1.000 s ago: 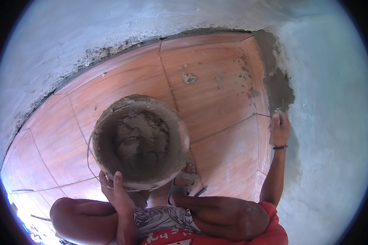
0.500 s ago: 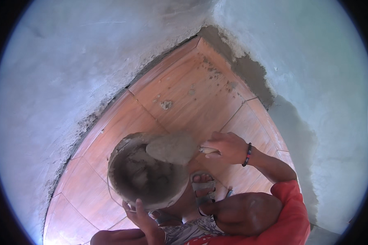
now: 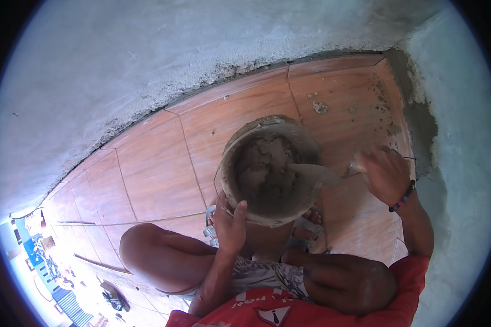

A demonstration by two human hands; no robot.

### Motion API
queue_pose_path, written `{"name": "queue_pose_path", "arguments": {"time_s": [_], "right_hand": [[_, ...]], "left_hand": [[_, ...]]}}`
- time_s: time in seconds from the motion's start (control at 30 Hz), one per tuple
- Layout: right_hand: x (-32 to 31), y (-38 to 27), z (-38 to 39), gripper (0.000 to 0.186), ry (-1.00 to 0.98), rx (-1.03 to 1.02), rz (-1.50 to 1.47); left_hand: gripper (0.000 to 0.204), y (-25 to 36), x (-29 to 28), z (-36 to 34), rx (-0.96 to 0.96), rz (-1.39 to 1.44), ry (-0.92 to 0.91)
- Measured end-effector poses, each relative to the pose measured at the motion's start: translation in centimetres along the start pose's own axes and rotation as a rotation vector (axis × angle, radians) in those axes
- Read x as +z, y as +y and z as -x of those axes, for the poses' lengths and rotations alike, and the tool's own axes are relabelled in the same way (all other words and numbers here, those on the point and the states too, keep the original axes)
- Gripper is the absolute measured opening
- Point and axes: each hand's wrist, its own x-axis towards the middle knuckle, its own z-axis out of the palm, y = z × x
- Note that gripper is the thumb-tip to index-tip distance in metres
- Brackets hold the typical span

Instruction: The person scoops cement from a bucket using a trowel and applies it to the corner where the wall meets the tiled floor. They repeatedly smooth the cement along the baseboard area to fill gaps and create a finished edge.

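Over tiled floor | bucket (image 3: pixel 270 169) round, mortar-caked, grey mix | L hand (image 3: pixel 229 226) grip clamped on rim | R hand (image 3: pixel 384 174) clamped on trowel (image 3: pixel 316 173)

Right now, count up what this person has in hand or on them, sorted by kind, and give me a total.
Round grey mortar-caked bucket, gripped at the rim by the left hand: 1
Flat metal trowel, held by the right hand: 1
Dark beaded wristband: 1
Grey strapped sandals: 2
Total: 5
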Motion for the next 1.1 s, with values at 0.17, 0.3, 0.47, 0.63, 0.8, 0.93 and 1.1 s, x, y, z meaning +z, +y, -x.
{"name": "queue_pose_path", "arguments": {"time_s": [0.17,0.3,0.47,0.63,0.8,0.93,1.1], "right_hand": [[-1.2,-2.0,-1.6,0.013,-0.06,-0.038,0.112],[2.1,-3.0,-3.4,0.011,-0.126,-0.164,0.092],[5.2,-5.3,-4.9,0.013,-0.207,-0.287,0.085],[5.2,-5.0,-4.8,0.012,-0.218,-0.382,0.019],[6.0,-4.5,-5.2,0.014,-0.224,-0.442,-0.005],[6.3,-3.4,-4.2,0.014,-0.247,-0.399,-0.081],[6.2,-2.9,-2.8,0.021,-0.345,-0.236,-0.256]], "left_hand": [[0.047,-0.4,0.5,0.4,0.046,-0.191,-0.01],[0.047,0.9,0.6,0.3,0.022,-0.193,-0.03],[0.047,0.8,1.1,0.1,0.065,-0.203,-0.029],[0.048,1.0,1.4,0.0,0.121,-0.23,-0.012],[0.051,0.2,1.5,0.0,0.018,-0.049,-0.001],[0.051,0.1,1.7,0.0,0.059,-0.05,-0.006],[0.06,0.5,0.7,-0.1,-0.025,-0.128,0.012]]}}
